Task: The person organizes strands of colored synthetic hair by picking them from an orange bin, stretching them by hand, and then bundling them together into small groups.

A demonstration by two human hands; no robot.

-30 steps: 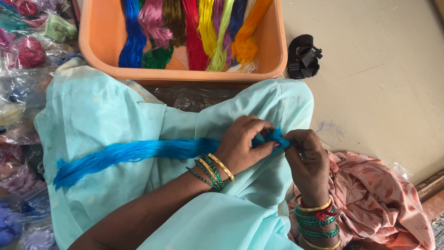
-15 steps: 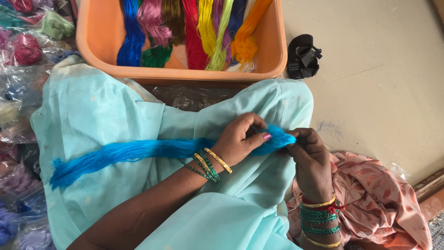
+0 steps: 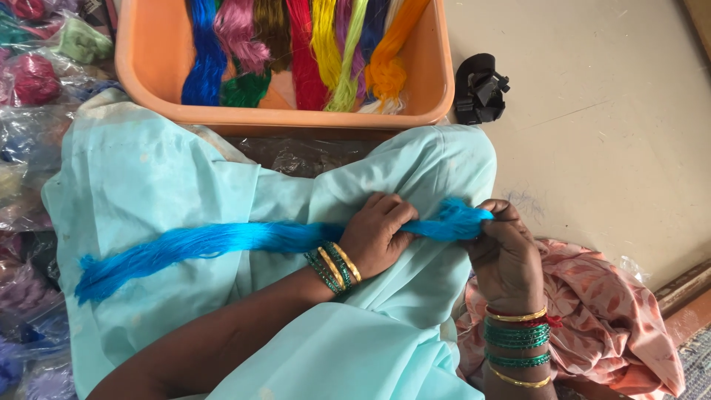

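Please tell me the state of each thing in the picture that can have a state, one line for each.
Blue thread bundle: stretched across the lap, both hands holding it.
Left hand: grip closed around the bundle.
Right hand: grip closed on the bundle's end.
Orange tub: open, filled with coloured skeins.
Black clip: lying on the floor, untouched.

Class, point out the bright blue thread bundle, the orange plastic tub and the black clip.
bright blue thread bundle [image 3: 222,241], head view, mid-length
orange plastic tub [image 3: 148,52], head view, left inner wall
black clip [image 3: 479,90], head view, centre
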